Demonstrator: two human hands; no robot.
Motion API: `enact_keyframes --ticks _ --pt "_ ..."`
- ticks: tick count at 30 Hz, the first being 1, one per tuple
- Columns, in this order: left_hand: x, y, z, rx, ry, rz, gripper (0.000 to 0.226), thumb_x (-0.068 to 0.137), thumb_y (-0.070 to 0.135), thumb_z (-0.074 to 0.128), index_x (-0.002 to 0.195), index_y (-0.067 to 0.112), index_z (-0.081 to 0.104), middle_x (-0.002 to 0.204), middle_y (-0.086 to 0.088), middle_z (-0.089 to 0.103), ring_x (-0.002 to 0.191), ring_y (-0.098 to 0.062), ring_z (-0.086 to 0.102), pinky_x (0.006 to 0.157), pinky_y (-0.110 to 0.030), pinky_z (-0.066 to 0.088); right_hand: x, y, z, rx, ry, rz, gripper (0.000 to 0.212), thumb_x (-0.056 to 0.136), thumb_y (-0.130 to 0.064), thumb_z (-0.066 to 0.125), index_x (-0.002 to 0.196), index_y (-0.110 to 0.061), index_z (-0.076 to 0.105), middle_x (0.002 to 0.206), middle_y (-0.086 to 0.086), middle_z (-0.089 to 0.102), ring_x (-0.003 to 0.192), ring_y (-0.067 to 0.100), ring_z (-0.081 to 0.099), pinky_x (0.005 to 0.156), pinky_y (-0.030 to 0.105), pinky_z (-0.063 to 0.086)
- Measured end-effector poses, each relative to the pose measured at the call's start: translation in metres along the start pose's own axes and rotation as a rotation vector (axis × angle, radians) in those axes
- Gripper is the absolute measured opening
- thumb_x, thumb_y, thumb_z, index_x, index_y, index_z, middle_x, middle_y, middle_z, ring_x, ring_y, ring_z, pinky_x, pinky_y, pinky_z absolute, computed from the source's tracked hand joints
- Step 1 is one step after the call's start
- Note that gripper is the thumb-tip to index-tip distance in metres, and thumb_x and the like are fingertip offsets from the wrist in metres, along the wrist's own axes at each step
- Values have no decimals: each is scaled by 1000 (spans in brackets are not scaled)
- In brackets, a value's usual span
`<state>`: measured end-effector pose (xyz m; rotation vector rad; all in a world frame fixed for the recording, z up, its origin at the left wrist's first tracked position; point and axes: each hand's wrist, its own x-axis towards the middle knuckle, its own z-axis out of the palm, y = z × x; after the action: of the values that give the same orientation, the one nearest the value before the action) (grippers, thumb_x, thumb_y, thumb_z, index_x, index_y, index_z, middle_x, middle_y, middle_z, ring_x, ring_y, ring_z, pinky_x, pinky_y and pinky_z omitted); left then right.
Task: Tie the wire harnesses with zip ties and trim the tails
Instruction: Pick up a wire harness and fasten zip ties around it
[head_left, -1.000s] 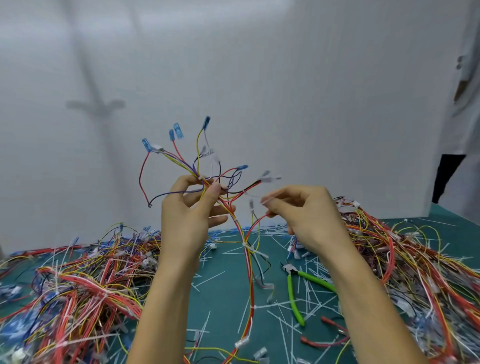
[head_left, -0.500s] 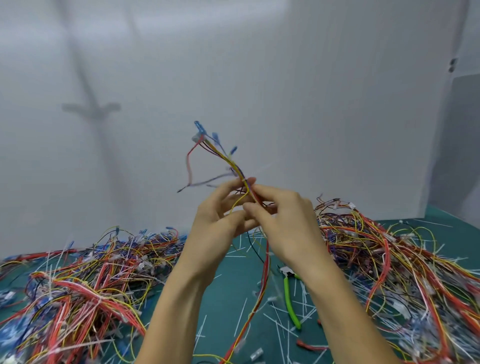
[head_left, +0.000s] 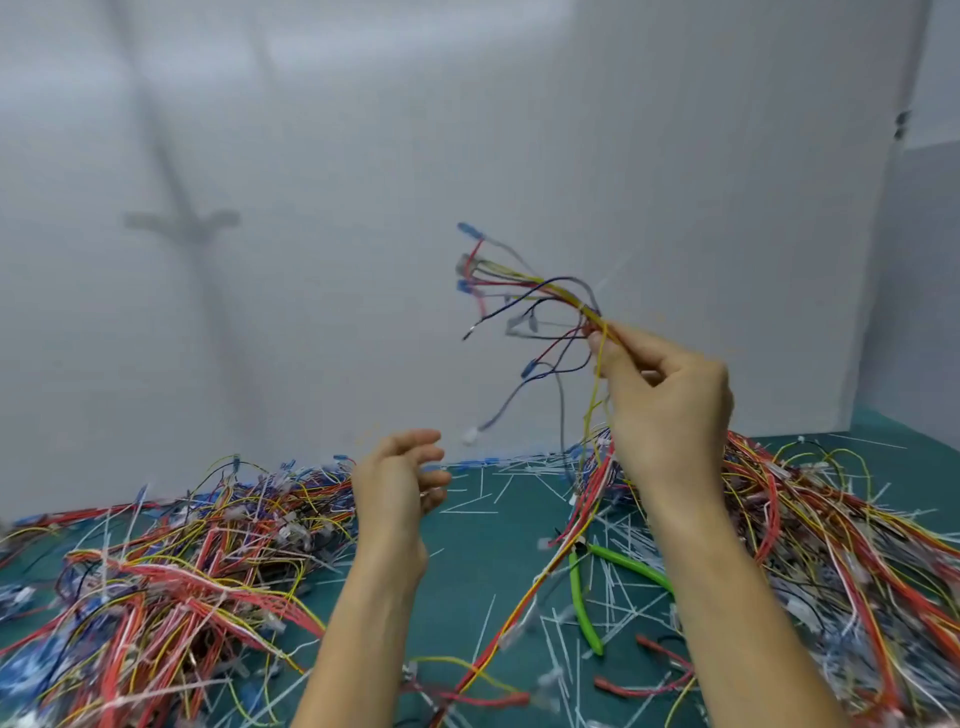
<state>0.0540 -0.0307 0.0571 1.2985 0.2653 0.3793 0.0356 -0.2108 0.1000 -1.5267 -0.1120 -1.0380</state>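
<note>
Red/yellow pile (head_left: 182, 571) on worktop (head_left: 467, 582) left: ignore. Step, imo: bring L hand (head_left: 397, 483) onto raised harness (head_left: 540, 301) just under the pinch, lay wires parallel before cinching; can't tell if it's cinched yet. Green cutters (head_left: 577, 597) lie below, near for the trim. Pose: L hand low, fingers loosely curled, holding nothing. R hand (head_left: 667, 400) up, fingers pinching harness at branch point.

wall: big white board (head_left: 675, 156) behind the table | shadow (head_left: 182, 223): grey, cross-shaped, on its left part | right: second white panel (head_left: 930, 286) | table: dark green top (head_left: 483, 571)
</note>
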Motion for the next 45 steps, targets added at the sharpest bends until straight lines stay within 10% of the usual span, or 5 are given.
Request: enact_keyframes --ticks 14,21,32,39,45 --pt "41 -81 -100 513 289 227 37 81 -10 46 69 17 67 62 1 68 60 -21 63 75 -40 52 19 1 -25 16 217 -16 24 91 -32 68 113 -23 75 76 -14 68 65 9 55 66 35 51" --pt "37 -80 -132 801 138 529 45 77 -15 54 60 25 64 55 9 65 48 -8 54 46 -13 34 19 7 -28 -6 180 48 27 90 -34 70 114 -23 74 62 -20 65 60 7 54 63 37 55" --pt "-9 -18 -40 402 21 827 26 79 10 47 84 25 67 74 13 72 65 -11 69 56 -32 54 -5 0 -1 -189 -172 124 27 89 -45 67 64 -36 73 56 -17 66 52 14 63 58 40 57" --pt "-34 45 14 244 -130 737 24 82 31 54 90 28 76 93 11 73 87 -2 66 69 -9 45 -22 -5 16 -205 -134 8 20 90 -48 66 103 -36 76 64 0 71 56 24 60 52 37 50" --pt "-31 58 25 213 -222 497 19 88 28 69 74 16 74 73 -2 73 78 -21 71 79 -35 55 -36 -7 30 -349 -286 -265 21 91 -44 66 112 -46 71 60 0 61 58 24 45 50 34 33"
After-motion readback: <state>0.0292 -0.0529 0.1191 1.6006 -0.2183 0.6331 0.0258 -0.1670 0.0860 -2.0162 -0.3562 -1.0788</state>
